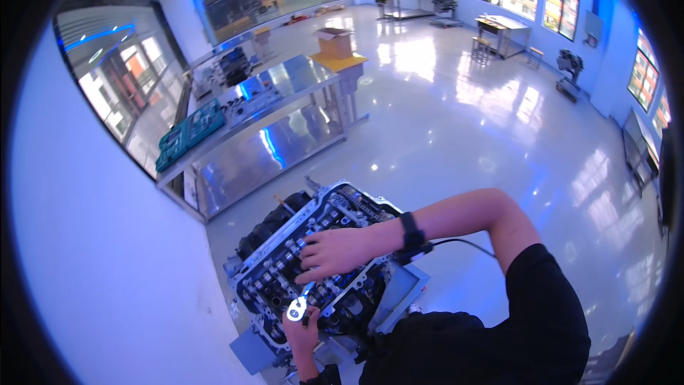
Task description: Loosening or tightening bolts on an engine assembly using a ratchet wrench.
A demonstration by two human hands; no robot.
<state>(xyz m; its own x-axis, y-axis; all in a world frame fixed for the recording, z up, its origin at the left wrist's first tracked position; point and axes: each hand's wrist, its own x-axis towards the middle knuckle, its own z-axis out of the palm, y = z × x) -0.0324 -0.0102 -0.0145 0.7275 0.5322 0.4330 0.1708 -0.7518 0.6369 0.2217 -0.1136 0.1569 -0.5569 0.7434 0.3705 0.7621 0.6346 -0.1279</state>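
An engine cylinder head (246, 292) with exposed valve-train parts lies in front of me, its light metal rim around dark inner parts. At its near left side my left hand (302, 334) closes around the round head end of a shiny ratchet wrench (297, 308). The wrench's handle slants up and right toward my other hand. Over the middle of the engine, my right hand (338, 251) is palm down with fingers stretched apart, its lowest finger close to the handle's end. Whether that finger touches the handle I cannot tell. A black band (412, 234) circles my right wrist.
Beyond the engine stands a metal workbench (299, 82) with a green tool case (191, 132) and loose metal parts. A white wall (107, 242) rises close on the left. Farther off are a yellow-topped table (338, 63), a wooden stool (481, 48) and an engine on a stand (569, 71).
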